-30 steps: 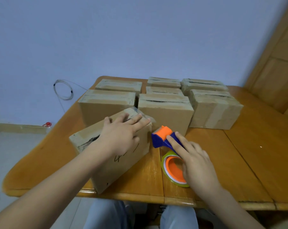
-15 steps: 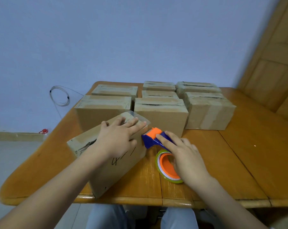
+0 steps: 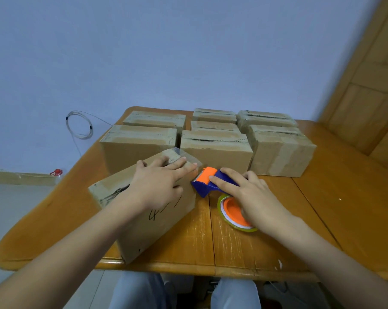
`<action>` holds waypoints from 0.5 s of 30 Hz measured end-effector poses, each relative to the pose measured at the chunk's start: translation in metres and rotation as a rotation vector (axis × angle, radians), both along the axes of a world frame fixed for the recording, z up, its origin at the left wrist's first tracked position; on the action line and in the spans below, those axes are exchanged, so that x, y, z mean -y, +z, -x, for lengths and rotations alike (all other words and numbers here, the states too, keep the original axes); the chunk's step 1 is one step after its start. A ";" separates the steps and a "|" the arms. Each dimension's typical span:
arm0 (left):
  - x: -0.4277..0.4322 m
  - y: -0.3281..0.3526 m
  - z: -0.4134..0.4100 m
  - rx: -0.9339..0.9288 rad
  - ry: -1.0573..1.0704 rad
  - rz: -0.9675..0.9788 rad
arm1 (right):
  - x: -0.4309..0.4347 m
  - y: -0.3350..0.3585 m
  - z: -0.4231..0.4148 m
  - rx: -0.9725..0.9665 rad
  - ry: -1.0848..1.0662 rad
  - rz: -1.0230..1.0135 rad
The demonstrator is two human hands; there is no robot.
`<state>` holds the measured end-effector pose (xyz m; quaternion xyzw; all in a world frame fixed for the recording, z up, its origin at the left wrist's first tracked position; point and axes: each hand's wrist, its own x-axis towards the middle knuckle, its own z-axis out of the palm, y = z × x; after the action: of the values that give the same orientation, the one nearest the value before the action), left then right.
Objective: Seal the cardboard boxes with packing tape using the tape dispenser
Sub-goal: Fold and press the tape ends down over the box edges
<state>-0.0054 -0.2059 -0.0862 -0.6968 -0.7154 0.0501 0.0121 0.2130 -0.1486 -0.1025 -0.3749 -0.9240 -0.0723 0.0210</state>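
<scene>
Left hand [image 3: 159,186]: laid flat on top of the near box [image 3: 148,221], fingers straight and spread toward its far right corner. This grip is fully open and closes round nothing; it presses down, probably to smooth the tape and stop the box sliding.
Right hand [image 3: 253,195]: grip curled over the tape dispenser [image 3: 207,182], index finger stretched along the blue body, palm over the tape roll [image 3: 233,214]. Holding it from above keeps the toothed edge aimed at the box.
Tape dispenser: low over the worktop [image 3: 333,208], its orange nose just beside the box's right corner.
Near box: sits askew at the near left edge, handwriting on the side facing the person. The angle brings its end within reach of the dispenser.
Clear tape [image 3: 177,152]: a loose flap stands up at the far corner. Cannot tell whether a strip runs from the blade to the box; the film is too transparent here.
Back boxes [image 3: 215,150]: seven in rows behind, close together, with tape bands across their tops. Parked out of the working area.
Step, judged: finishing or cutting the strip on the near box.
Risk, judged: the unpressed flap could lift or wrinkle.
</scene>
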 end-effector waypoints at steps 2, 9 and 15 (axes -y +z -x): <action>0.000 0.000 0.000 0.006 0.002 -0.001 | -0.004 0.006 0.000 0.038 0.022 -0.030; 0.004 0.002 0.000 0.042 0.001 0.012 | 0.004 -0.012 -0.001 0.242 0.122 -0.024; 0.002 0.004 0.000 0.045 -0.020 0.001 | -0.009 -0.011 -0.020 0.044 -0.054 0.028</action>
<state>-0.0053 -0.2083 -0.0821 -0.7050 -0.7083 0.0348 -0.0037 0.2329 -0.1397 -0.1137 -0.3983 -0.9147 -0.0683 -0.0066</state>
